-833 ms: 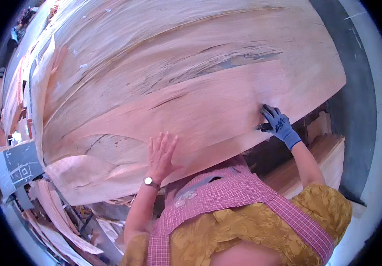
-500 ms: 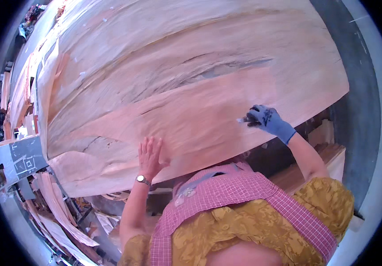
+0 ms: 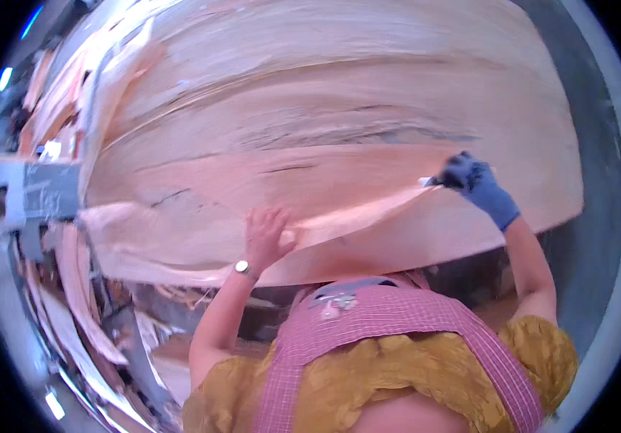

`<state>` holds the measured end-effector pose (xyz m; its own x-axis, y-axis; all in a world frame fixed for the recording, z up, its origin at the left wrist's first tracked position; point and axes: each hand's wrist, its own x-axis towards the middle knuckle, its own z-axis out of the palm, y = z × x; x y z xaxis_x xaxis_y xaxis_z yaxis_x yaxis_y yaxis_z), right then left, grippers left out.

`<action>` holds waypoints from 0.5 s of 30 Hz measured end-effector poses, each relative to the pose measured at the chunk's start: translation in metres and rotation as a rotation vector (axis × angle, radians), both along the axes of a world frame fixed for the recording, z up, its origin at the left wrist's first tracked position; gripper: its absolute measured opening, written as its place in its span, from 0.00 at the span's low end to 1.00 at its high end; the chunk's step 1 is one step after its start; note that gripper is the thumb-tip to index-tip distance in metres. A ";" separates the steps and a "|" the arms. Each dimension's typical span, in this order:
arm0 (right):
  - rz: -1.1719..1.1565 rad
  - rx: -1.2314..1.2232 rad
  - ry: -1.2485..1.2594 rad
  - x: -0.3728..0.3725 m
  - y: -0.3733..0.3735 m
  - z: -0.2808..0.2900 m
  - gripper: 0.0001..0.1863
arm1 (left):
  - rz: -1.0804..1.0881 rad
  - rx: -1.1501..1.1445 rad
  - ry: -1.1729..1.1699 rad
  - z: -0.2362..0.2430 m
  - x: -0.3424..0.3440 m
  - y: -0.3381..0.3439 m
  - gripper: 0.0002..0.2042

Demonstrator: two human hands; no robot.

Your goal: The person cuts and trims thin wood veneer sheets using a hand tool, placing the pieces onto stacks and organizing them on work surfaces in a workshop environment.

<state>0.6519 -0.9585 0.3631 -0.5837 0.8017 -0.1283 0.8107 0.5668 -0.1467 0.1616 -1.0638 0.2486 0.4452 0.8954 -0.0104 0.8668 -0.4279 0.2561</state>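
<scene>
A large sheet of thin pinkish wood veneer (image 3: 339,94) lies in front of me, with long splits and wrinkles across it. My left hand (image 3: 267,234), bare with a wristwatch, rests on its near part. The fingers lie stretched on the wood, slightly blurred. Beside its thumb, the edge of a near veneer strip (image 3: 368,220) rises in a long fold toward my right hand (image 3: 473,180). That hand wears a blue-grey glove with dark fingertips. It is closed round a small knife (image 3: 427,182), whose pale tip points left at the raised edge; the grip is mostly hidden.
A grey metal machine part (image 3: 51,191) stands at the sheet's left edge. Below it, long veneer offcuts (image 3: 83,289) lie in a pile. More torn veneer (image 3: 58,108) hangs at the far left. Grey floor (image 3: 595,137) runs along the right side.
My right hand has moved right and slightly up with the knife. My left hand has shifted a little right. A raised fold now runs between them where the veneer lay flat.
</scene>
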 end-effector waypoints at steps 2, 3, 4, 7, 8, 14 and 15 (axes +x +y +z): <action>0.002 0.124 0.159 -0.034 0.032 0.026 0.09 | 0.083 -0.175 -0.208 0.025 0.002 0.000 0.43; 0.025 0.198 0.175 -0.048 0.047 0.039 0.10 | 0.076 -0.317 -0.339 0.044 0.003 0.007 0.46; 0.032 0.273 0.213 -0.052 0.059 0.049 0.10 | 0.094 -0.200 -0.372 0.061 0.005 -0.001 0.52; 0.008 0.396 0.285 -0.017 0.093 0.054 0.10 | 0.101 -0.040 -0.078 0.052 0.047 0.019 0.46; -0.001 0.378 0.285 -0.011 0.105 0.056 0.09 | 0.169 0.033 -0.035 0.045 0.060 0.024 0.40; 0.126 0.530 0.358 -0.030 0.152 0.090 0.07 | 0.449 0.431 -0.144 0.041 0.047 0.054 0.16; 0.138 0.608 0.399 -0.026 0.163 0.092 0.07 | 0.499 0.404 -0.016 0.052 0.044 0.074 0.14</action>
<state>0.6261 -0.7958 0.4549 -0.5937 0.5793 0.5586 0.6768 0.7349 -0.0428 0.2054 -0.9893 0.3002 -0.0290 0.9269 0.3742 0.9841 -0.0392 0.1734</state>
